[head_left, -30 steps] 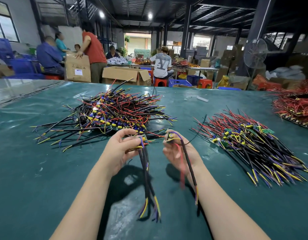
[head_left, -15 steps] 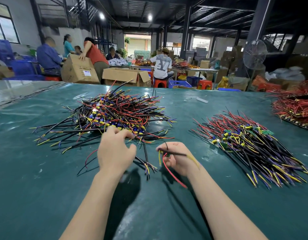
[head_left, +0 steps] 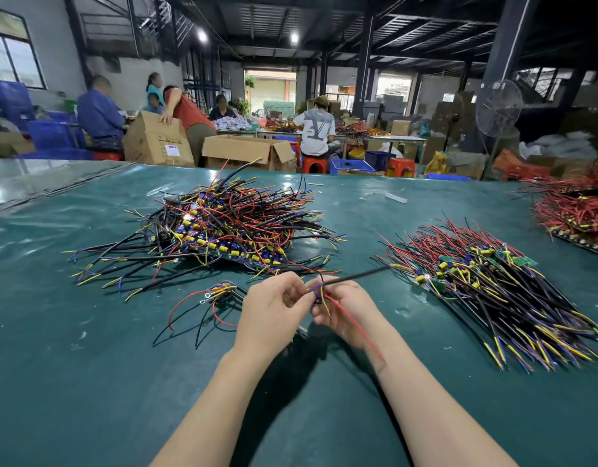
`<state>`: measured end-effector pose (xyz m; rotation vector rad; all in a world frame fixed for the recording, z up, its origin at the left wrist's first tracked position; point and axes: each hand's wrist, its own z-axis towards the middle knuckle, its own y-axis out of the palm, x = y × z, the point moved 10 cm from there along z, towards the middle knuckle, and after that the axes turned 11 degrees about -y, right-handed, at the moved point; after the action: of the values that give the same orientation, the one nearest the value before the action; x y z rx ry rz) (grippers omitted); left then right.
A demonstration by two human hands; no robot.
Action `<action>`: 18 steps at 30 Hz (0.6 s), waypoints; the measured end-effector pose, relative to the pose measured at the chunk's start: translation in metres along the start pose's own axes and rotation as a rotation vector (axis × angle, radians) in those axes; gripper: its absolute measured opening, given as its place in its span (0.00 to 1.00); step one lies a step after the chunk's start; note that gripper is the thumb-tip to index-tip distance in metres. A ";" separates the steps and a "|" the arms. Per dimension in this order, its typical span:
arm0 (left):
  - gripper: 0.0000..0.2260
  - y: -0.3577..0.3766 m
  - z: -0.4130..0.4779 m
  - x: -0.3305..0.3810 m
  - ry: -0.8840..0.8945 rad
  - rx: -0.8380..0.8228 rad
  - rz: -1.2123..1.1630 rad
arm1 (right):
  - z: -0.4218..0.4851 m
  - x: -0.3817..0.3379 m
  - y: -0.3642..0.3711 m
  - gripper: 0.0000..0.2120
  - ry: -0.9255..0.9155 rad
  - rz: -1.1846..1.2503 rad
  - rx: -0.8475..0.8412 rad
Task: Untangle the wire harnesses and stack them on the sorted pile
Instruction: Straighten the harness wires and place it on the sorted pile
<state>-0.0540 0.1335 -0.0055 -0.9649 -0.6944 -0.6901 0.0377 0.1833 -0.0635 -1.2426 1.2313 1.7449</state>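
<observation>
Two hands on one harness; head view is the only one.

Left hand [head_left: 274, 311] and right hand [head_left: 349, 315] meet over the dark green bench [head_left: 88, 382]. Both hold a small wire harness with a black sheathed lead, a thin red wire and yellow-purple ends [head_left: 354, 276]. Left fingers [head_left: 295, 291] pinch the yellow-purple cluster, and right fingers [head_left: 324, 318] curl round it from below. The black lead sticks out right toward the sorted pile of aligned black, red and yellow harnesses [head_left: 492, 288]. Its tip is near that pile's edge; can't tell if it touches. The red wire trails down over the right wrist.

The tangled heap of black, red and yellow harnesses [head_left: 230, 224] sits just beyond the hands, left of centre. A loose harness with red and black loops [head_left: 220, 294] lies on the bench just left of the left hand, apart from the heap.

Judgement: the held harness is being teased straight and is not yet on the sorted pile. The heap is large, so plenty is left.

Risks:
- The red wire draped on the wrist snags when the hand swings right, so the harness lands crooked.
- A hard tug at the cluster strains the thin leads at their joint.
- The black lead tip sweeps into the sorted pile, hooks the aligned wires and disorders them.
- The left forearm drags the loose harness into the heap.

The red-wire stack [head_left: 577, 210] at far right is not involved.
</observation>
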 end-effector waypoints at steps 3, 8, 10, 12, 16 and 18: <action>0.12 -0.003 0.004 -0.012 -0.062 0.003 -0.017 | 0.000 -0.003 0.003 0.14 -0.023 0.028 -0.049; 0.12 0.002 0.005 -0.027 -0.202 -0.056 -0.107 | 0.000 -0.005 0.004 0.16 -0.067 0.044 -0.067; 0.12 0.005 0.006 -0.028 -0.231 -0.091 -0.160 | 0.000 -0.008 0.006 0.14 -0.088 0.085 -0.061; 0.11 0.011 0.007 -0.028 -0.260 -0.167 -0.272 | 0.002 -0.010 0.005 0.11 -0.103 0.094 -0.035; 0.11 0.032 0.001 -0.021 -0.315 -0.366 -0.493 | 0.003 -0.016 -0.005 0.11 -0.160 0.083 0.046; 0.13 0.038 -0.003 -0.021 -0.347 -0.438 -0.579 | 0.003 -0.016 -0.012 0.11 -0.169 0.089 0.105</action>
<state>-0.0359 0.1500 -0.0412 -1.3168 -1.1823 -1.2333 0.0526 0.1908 -0.0521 -0.9721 1.2780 1.7846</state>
